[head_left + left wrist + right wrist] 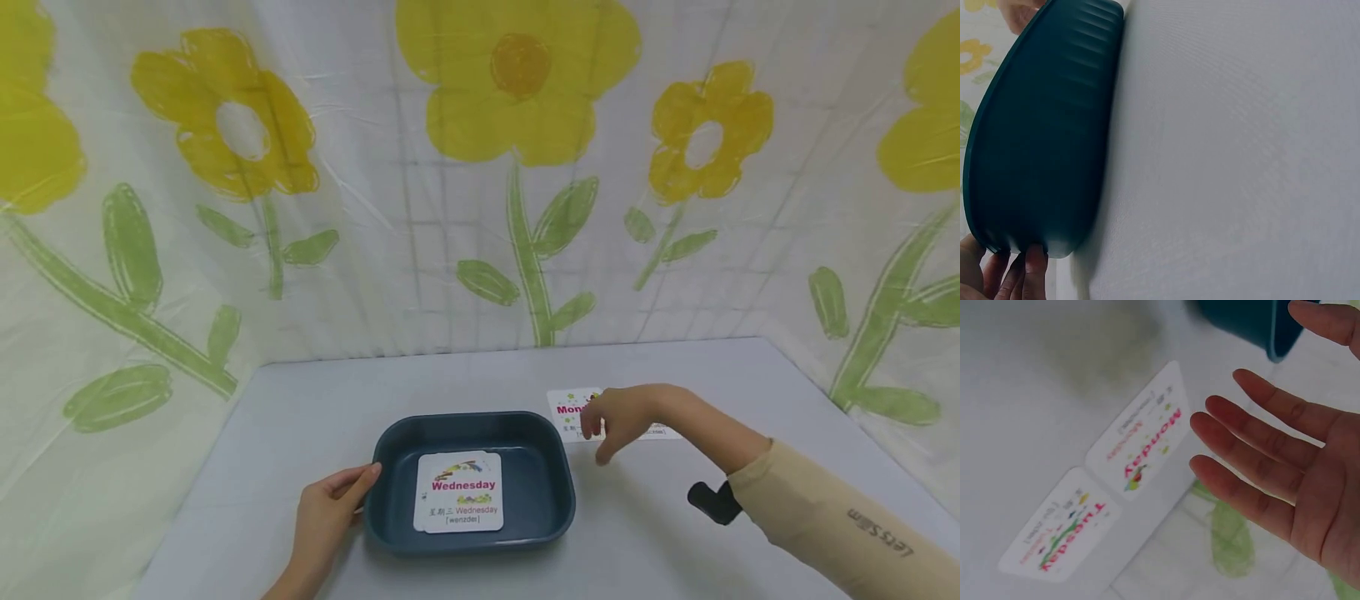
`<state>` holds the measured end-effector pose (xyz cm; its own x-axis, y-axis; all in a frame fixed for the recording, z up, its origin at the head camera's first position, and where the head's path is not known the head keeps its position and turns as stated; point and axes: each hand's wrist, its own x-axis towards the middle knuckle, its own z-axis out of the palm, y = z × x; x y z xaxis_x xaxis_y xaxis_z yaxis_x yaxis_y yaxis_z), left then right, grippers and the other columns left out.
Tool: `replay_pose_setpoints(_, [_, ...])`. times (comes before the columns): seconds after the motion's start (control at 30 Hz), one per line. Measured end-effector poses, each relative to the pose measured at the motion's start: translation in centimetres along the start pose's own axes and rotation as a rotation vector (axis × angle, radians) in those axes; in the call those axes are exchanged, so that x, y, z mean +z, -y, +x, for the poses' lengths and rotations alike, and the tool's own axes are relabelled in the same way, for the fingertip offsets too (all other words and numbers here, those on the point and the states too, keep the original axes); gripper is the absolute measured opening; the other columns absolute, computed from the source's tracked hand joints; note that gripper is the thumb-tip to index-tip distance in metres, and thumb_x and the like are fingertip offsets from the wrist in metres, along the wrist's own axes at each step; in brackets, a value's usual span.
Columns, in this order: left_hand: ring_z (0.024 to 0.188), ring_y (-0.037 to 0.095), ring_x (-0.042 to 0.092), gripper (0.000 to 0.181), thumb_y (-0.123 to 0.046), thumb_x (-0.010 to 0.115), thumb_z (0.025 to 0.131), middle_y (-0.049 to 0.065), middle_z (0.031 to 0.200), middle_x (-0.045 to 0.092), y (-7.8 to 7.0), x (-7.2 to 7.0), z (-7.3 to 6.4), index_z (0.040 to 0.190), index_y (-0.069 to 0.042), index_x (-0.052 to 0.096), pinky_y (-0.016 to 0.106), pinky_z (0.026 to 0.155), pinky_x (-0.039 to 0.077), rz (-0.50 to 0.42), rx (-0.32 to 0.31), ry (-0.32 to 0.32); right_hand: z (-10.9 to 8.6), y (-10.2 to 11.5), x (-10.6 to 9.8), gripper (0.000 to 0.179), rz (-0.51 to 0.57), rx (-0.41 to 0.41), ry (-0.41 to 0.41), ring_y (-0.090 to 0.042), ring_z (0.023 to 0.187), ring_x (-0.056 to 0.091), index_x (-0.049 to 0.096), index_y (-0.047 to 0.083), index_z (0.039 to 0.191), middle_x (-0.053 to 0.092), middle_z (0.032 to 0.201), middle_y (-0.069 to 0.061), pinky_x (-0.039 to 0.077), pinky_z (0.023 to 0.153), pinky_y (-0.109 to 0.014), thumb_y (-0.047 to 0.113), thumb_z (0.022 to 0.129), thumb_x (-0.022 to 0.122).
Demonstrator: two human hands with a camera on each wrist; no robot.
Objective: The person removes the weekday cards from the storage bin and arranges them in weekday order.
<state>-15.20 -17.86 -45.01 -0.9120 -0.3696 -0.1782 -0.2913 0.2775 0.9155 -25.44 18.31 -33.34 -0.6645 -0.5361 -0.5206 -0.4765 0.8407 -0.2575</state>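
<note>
On the table stands a dark blue-green tray (534, 487) with rounded corners. My left hand (330, 510) grips its left end, thumb at the rim and the other fingers against the outer wall, as the left wrist view shows. Inside the tray lies a small stack of white cards, a Wednesday card (459, 492) on top. To the right of the tray, my right hand (628, 417) hangs above the table with fingers spread and holds nothing. Below it lie a Monday card (1144, 434) and a Tuesday card (1060, 528), side by side and face up; the hand partly covers both in the head view.
A white curtain (360, 275) printed with yellow flowers closes off the back and sides of the white table (315, 400). A black device (714, 502) sits at the right wrist, beside a beige sleeve (847, 517).
</note>
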Motion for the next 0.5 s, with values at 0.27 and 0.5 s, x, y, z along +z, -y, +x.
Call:
replay_pose_setpoints(0.27, [0.084, 0.021, 0.068, 0.055, -0.048, 0.068, 0.079, 0.015, 0.103, 0.068, 0.0, 0.1, 0.0, 0.108, -0.002, 0.066, 0.024, 0.062, 0.053, -0.007, 0.004, -0.003, 0.4, 4.2, 0.1, 0.031, -0.086, -0.143, -0.053, -0.014, 0.088, 0.056, 0.064, 0.011, 0.101, 0.062, 0.096, 0.003, 0.049, 0.074, -0.027, 0.025, 0.075, 0.072])
replay_pose_setpoints(0.5, [0.085, 0.022, 0.068, 0.051, -0.045, 0.067, 0.080, 0.016, 0.104, 0.068, 0.2, 0.2, 0.1, 0.108, -0.002, 0.066, 0.024, 0.061, 0.053, -0.003, -0.010, -0.005, 1.2, 6.3, 0.1, 0.031, -0.099, -0.224, -0.075, -0.010, 0.089, 0.055, 0.064, 0.014, 0.104, 0.062, 0.098, 0.005, 0.048, 0.079, -0.026, 0.027, 0.077, 0.072])
